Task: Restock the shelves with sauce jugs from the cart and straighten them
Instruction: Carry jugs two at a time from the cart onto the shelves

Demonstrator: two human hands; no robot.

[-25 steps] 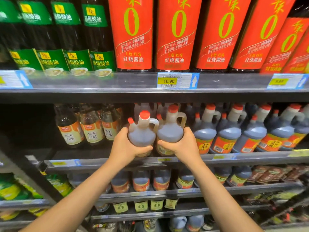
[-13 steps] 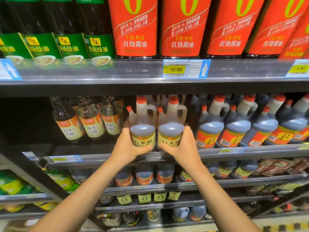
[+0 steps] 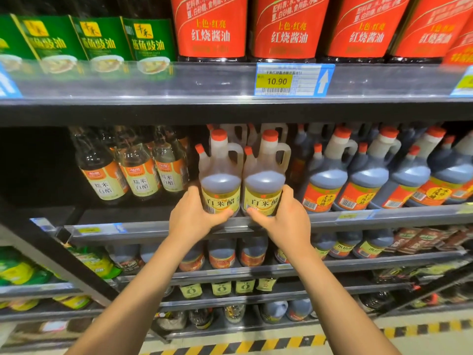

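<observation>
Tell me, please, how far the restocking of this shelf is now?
Done: the dark jugs at right stand in a row, and more pale jugs stand behind the front pair. In hand: the left hand holds the left jug, the right hand the right jug, both upright, labels forward, at the shelf edge. Left: release them; the cart is not in view.

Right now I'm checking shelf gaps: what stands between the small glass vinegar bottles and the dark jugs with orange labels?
In the head view, two yellow-labelled jugs side by side, left hand and right hand gripping one each.
</observation>
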